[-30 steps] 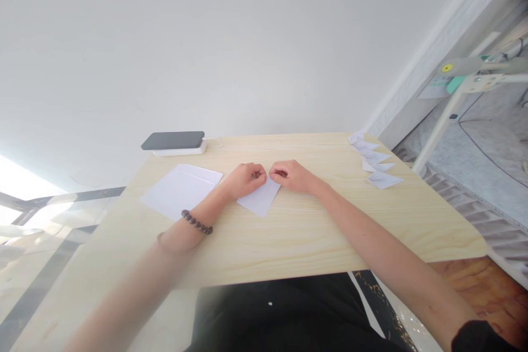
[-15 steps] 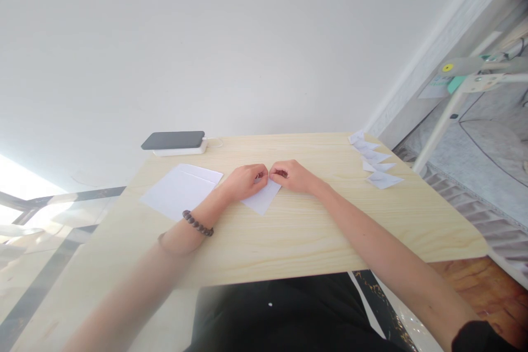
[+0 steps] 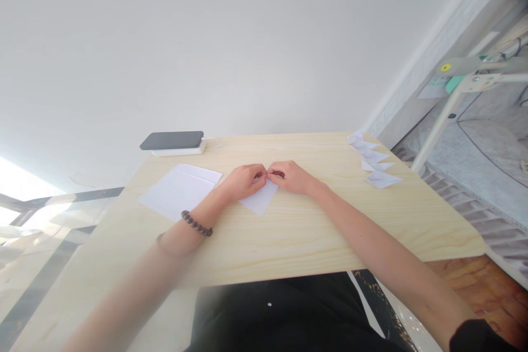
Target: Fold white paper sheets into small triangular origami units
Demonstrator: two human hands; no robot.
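Note:
A small piece of white paper (image 3: 260, 201) lies at the middle of the table, one corner pointing toward me. My left hand (image 3: 248, 181) covers its upper left part, thumb and fingers pinched on its upper edge. Fingertip to fingertip with it, my right hand (image 3: 292, 177) pinches the same paper from the right. The fingers hide the paper's far edge, so any fold there cannot be made out. A dark bead bracelet (image 3: 197, 223) circles my left wrist.
White paper sheets (image 3: 175, 190) lie left of my left forearm. A dark phone (image 3: 172, 139) rests on a white box (image 3: 180, 150) at the back left, with a cable attached. Several folded white paper pieces (image 3: 383, 178) line the right edge of the wooden table (image 3: 289, 247). A wall stands behind.
Both hands keep their pinch on the paper, nearly still. The whole view has shifted very slightly; nothing else visibly differs.

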